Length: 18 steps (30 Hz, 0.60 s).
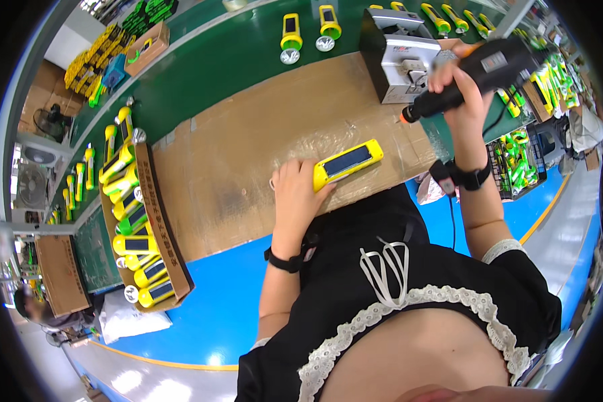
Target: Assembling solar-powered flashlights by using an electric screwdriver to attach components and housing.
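My left hand (293, 191) grips one end of a yellow flashlight (347, 163) with a dark solar panel facing up. The flashlight lies slantwise near the front edge of the cardboard sheet (241, 147), and the fingers cover its left end. Raised to the right of it, my right hand (467, 100) is wrapped around a black electric screwdriver (492, 67). The orange tip of the tool points left and sits above the cardboard, apart from the flashlight.
A long carton (159, 234) full of yellow flashlights stands at the left. A silver and black screw feeder-like box (398, 57) stands at the back right. Two flashlights (291, 37) lie behind the cardboard. A dark crate (519, 164) of green parts is at the right.
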Each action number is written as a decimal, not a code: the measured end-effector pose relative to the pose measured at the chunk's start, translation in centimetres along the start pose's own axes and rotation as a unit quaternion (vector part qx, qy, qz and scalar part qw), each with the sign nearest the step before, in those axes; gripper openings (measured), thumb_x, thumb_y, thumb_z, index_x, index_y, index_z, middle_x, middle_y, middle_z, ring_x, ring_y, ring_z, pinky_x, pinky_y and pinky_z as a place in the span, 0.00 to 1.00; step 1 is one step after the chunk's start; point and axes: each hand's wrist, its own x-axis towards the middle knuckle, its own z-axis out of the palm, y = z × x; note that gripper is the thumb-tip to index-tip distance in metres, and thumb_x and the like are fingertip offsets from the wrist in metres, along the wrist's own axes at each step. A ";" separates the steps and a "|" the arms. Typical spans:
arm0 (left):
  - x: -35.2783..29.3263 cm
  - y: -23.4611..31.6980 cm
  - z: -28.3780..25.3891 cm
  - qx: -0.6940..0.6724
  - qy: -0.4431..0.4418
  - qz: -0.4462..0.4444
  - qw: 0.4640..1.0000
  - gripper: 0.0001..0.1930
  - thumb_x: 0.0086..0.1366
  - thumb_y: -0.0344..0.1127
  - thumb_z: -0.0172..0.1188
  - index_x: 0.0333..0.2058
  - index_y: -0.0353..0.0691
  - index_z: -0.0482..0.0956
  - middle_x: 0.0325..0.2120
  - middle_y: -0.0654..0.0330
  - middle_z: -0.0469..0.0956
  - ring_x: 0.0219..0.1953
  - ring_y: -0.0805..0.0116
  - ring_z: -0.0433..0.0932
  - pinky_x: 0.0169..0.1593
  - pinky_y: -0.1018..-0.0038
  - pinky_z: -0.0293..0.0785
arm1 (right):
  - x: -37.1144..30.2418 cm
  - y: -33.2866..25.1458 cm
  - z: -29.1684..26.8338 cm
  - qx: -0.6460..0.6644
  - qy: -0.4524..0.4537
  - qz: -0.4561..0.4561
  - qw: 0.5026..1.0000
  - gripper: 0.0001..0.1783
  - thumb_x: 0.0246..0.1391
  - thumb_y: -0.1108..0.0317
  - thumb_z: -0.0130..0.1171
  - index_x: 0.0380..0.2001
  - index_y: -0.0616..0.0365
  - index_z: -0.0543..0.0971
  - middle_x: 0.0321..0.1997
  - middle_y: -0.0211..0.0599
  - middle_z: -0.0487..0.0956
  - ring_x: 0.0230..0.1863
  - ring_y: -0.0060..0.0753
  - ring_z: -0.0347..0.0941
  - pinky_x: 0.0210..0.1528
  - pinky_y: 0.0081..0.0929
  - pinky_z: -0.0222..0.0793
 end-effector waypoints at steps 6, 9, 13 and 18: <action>0.3 -0.2 1.9 -0.016 0.075 0.019 0.997 0.22 0.42 0.40 0.70 0.38 0.42 0.76 0.32 0.56 0.70 0.39 0.56 0.68 0.44 0.64 0.61 | -5.3 1.0 6.2 0.063 -0.101 0.023 0.993 0.22 0.54 0.72 0.50 0.51 0.61 0.58 0.25 0.37 0.67 0.26 0.32 0.68 0.34 0.32 0.68; 0.1 -0.1 2.0 -0.012 0.082 0.002 0.997 0.23 0.39 0.38 0.72 0.37 0.41 0.76 0.35 0.55 0.69 0.40 0.55 0.67 0.44 0.63 0.60 | -6.4 2.1 8.1 0.069 -0.108 0.033 0.991 0.21 0.54 0.75 0.50 0.50 0.61 0.58 0.25 0.37 0.67 0.27 0.31 0.69 0.35 0.32 0.69; -0.3 0.2 2.2 -0.014 0.087 -0.015 0.996 0.24 0.38 0.38 0.72 0.37 0.42 0.76 0.35 0.55 0.69 0.41 0.55 0.67 0.45 0.63 0.60 | -7.1 2.9 8.9 0.055 -0.116 0.052 0.990 0.21 0.54 0.76 0.49 0.51 0.61 0.58 0.26 0.37 0.68 0.28 0.31 0.69 0.35 0.32 0.69; -0.7 0.4 2.2 -0.027 0.103 -0.013 0.994 0.25 0.36 0.37 0.73 0.37 0.41 0.76 0.35 0.56 0.69 0.41 0.56 0.67 0.46 0.62 0.60 | -7.6 3.1 9.3 0.067 -0.124 0.075 0.987 0.21 0.54 0.77 0.49 0.51 0.62 0.57 0.26 0.37 0.68 0.28 0.31 0.69 0.35 0.31 0.69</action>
